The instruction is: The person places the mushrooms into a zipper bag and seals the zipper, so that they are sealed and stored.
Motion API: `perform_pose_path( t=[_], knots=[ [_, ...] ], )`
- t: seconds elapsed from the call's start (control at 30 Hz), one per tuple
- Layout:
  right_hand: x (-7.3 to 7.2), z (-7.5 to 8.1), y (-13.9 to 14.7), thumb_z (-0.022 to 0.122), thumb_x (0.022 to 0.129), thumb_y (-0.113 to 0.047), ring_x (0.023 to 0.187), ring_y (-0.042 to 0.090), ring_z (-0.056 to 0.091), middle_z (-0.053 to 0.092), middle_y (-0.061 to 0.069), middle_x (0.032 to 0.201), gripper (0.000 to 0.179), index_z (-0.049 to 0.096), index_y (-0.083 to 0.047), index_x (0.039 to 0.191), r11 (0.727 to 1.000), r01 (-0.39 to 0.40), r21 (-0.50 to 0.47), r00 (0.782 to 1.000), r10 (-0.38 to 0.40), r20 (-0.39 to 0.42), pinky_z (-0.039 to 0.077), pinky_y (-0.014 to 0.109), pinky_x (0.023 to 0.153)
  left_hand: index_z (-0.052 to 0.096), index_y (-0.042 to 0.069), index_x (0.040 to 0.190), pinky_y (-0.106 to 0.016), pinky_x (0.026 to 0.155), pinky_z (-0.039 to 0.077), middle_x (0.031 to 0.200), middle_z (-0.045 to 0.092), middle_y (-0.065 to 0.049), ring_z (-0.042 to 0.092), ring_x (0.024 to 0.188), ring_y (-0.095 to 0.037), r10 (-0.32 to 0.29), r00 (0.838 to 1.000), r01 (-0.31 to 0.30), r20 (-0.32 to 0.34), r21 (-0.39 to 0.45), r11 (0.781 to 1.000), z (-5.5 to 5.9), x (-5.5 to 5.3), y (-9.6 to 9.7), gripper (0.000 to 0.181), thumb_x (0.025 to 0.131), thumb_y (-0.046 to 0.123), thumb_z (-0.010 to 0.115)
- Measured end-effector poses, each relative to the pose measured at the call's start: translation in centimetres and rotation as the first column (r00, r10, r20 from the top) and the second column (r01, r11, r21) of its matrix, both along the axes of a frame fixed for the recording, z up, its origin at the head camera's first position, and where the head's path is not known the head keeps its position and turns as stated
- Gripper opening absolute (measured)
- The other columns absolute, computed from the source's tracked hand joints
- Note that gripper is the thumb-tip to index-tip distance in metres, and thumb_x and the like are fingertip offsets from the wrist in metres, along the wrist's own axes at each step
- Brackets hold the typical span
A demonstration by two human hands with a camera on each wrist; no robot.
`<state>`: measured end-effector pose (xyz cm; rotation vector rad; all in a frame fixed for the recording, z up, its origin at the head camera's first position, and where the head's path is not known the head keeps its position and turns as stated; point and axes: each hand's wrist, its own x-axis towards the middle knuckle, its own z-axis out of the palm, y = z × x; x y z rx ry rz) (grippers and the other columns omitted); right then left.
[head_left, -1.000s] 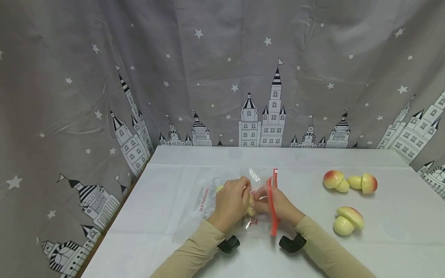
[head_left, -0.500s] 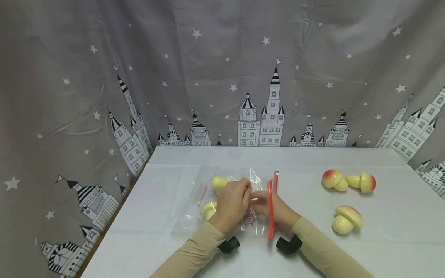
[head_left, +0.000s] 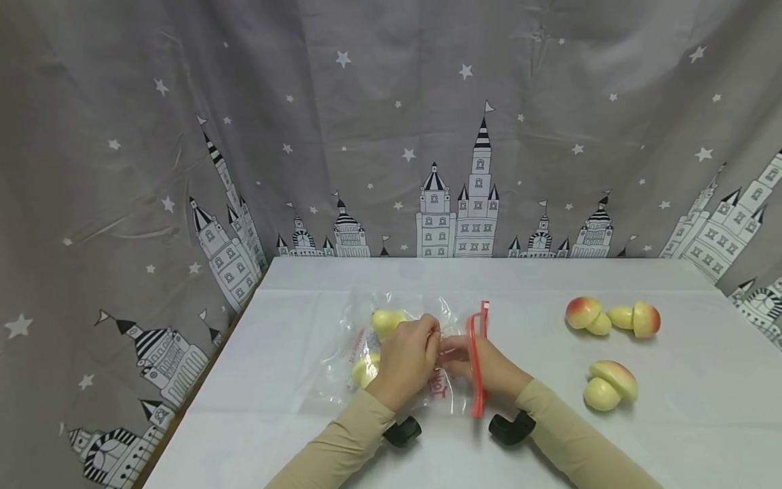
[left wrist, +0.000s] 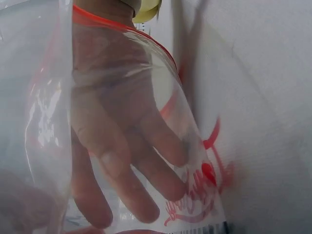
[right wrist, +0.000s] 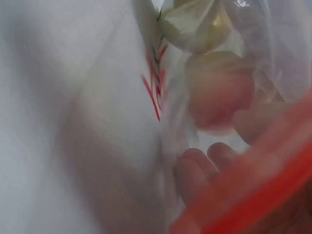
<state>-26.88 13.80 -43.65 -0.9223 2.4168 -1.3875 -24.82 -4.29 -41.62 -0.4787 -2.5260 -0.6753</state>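
Note:
A clear zip bag (head_left: 455, 397) with a red zip strip (head_left: 474, 367) lies on the white table. My left hand (head_left: 404, 360) grips the bag's film from above with curled fingers. Through the bag mouth reaches my right hand (head_left: 491, 363); in the left wrist view that hand (left wrist: 114, 122) shows extended, spread fingers inside the plastic. Left of my hands, inside the bag, are a yellow toy mushroom (head_left: 387, 323) and another mushroom (head_left: 365, 370), partly behind my left hand. A red-capped mushroom (right wrist: 222, 95) sits just beyond my right fingertips in the right wrist view.
To the right lie three more toy mushrooms: one at the back (head_left: 584, 314), one beside it (head_left: 645, 320), and one nearer (head_left: 611, 387). Black wrist pieces (head_left: 512, 429) hang below both wrists. A grey castle-print curtain (head_left: 391, 136) borders the table's back and left.
A pale yellow mushroom part showed between my hands a second ago; that spot now shows none. Two mushrooms at the bag's left are now plainer to see. My left hand stays nearly in place.

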Motion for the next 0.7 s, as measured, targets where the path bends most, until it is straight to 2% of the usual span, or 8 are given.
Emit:
perform_pose_path(
  t=[0.17,0.3,0.37,0.47,0.57,0.63,0.7],
  knots=[
    [-0.3,0.6,0.8,0.067,0.092,0.0,0.107,0.035,0.072,0.072,0.02,0.121,0.034,0.068,0.001,0.126,0.996,0.085,0.018,0.995,-0.085,0.044,0.055,0.029,0.086,0.063,0.017,0.09,-0.035,0.057,0.047,0.073,0.067,0.002,0.066,0.073,-0.022,0.009,1.0,-0.009,0.016,-0.001,1.0,0.1,-0.1,-0.1,0.007,0.096,0.018,0.065],
    [-0.8,1.6,2.2,0.06,0.089,0.007,0.103,0.034,0.071,0.07,0.026,0.121,0.036,0.067,0.006,0.125,0.991,0.131,0.01,0.99,-0.131,0.056,0.055,0.025,0.078,0.063,0.016,0.091,-0.034,0.058,0.046,0.073,0.067,0.002,0.066,0.074,-0.021,0.014,0.999,-0.014,0.036,0.01,1.0,0.2,-0.1,-0.2,0.006,0.096,0.019,0.065],
    [-0.9,2.4,3.2,0.058,0.088,0.008,0.105,0.037,0.071,0.068,0.029,0.122,0.038,0.065,0.009,0.125,0.99,0.139,0.006,0.989,-0.139,0.052,0.056,0.025,0.078,0.063,0.016,0.091,-0.033,0.058,0.045,0.072,0.066,0.002,0.065,0.073,-0.021,0.018,0.999,-0.019,0.045,0.015,1.0,0.2,-0.1,-0.2,0.006,0.096,0.019,0.065],
    [-1.1,3.7,5.3,0.061,0.093,0.001,0.108,0.037,0.071,0.065,0.031,0.126,0.036,0.062,0.01,0.128,0.985,0.171,0.001,0.985,-0.171,0.038,0.057,0.023,0.082,0.063,0.016,0.091,-0.032,0.057,0.043,0.072,0.064,0.002,0.063,0.07,-0.019,0.025,0.999,-0.026,0.048,0.02,0.999,0.3,-0.2,-0.3,0.006,0.097,0.018,0.065],
    [-1.2,5.3,8.0,0.063,0.096,-0.003,0.108,0.021,0.072,0.064,0.03,0.13,0.037,0.06,0.01,0.131,0.971,0.24,-0.012,0.971,-0.239,0.022,0.056,0.02,0.085,0.063,0.016,0.09,-0.031,0.056,0.042,0.071,0.064,0.001,0.062,0.068,-0.019,0.035,0.998,-0.036,0.051,0.021,0.999,0.5,-0.2,-0.4,0.007,0.097,0.019,0.064],
    [-1.3,6.3,9.9,0.063,0.098,-0.006,0.104,0.006,0.071,0.069,0.019,0.128,0.038,0.058,0.009,0.133,0.953,0.301,-0.032,0.954,-0.3,0.023,0.056,0.018,0.084,0.063,0.016,0.09,-0.031,0.056,0.041,0.071,0.063,0.001,0.062,0.068,-0.019,0.04,0.998,-0.041,0.057,0.021,0.999,0.6,-0.2,-0.4,0.007,0.097,0.019,0.064],
    [-1.5,6.9,12.0,0.062,0.099,-0.004,0.1,-0.005,0.068,0.072,0.001,0.122,0.036,0.059,0.006,0.133,0.935,0.342,-0.098,0.94,-0.34,0.036,0.057,0.018,0.082,0.063,0.016,0.091,-0.031,0.056,0.041,0.071,0.064,0.001,0.062,0.068,-0.019,0.042,0.997,-0.044,0.061,0.02,0.999,0.6,-0.2,-0.4,0.007,0.097,0.019,0.064]
  ],
)
